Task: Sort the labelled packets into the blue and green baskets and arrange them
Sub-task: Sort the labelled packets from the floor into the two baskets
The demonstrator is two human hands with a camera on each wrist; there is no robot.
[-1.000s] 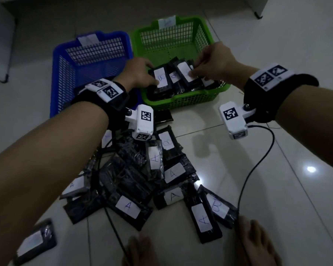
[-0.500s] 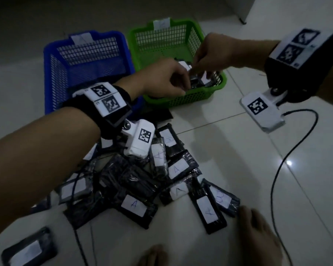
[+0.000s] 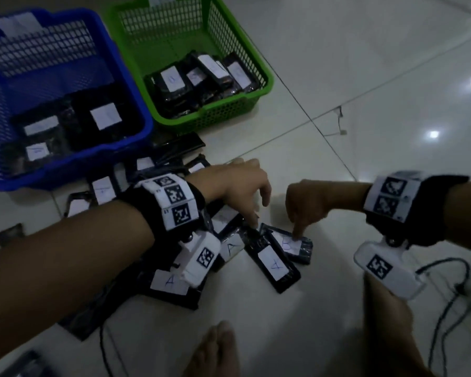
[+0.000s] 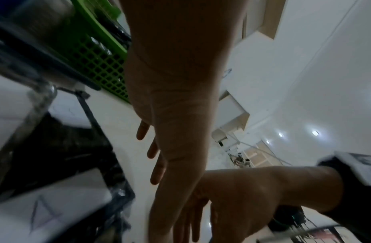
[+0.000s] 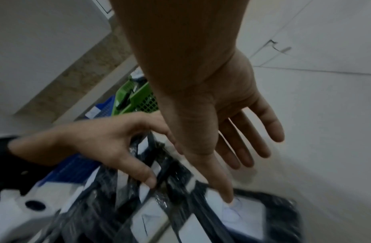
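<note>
Black packets with white labels lie heaped on the floor. My left hand (image 3: 253,210) hovers over the heap, its fingers (image 5: 148,180) loosely bent and touching packets, gripping none. My right hand (image 3: 299,221) is spread, and one fingertip (image 5: 229,199) presses the label of a packet marked B (image 3: 288,244) at the heap's right edge. A packet marked A (image 3: 273,263) lies just in front of it. The blue basket (image 3: 128,85) at the back left holds a few packets. The green basket (image 3: 256,63) beside it holds a row of several.
My bare feet (image 3: 215,349) are at the near edge of the floor. A black cable (image 3: 443,308) loops on the tiles at the right. More packets (image 3: 102,186) lie between the blue basket and my left wrist. White tiled floor stretches to the right.
Both hands have left the green basket and come down toward me to the floor heap. The right fingertip now rests on the B packet. The packets in the green basket are uncovered.
</note>
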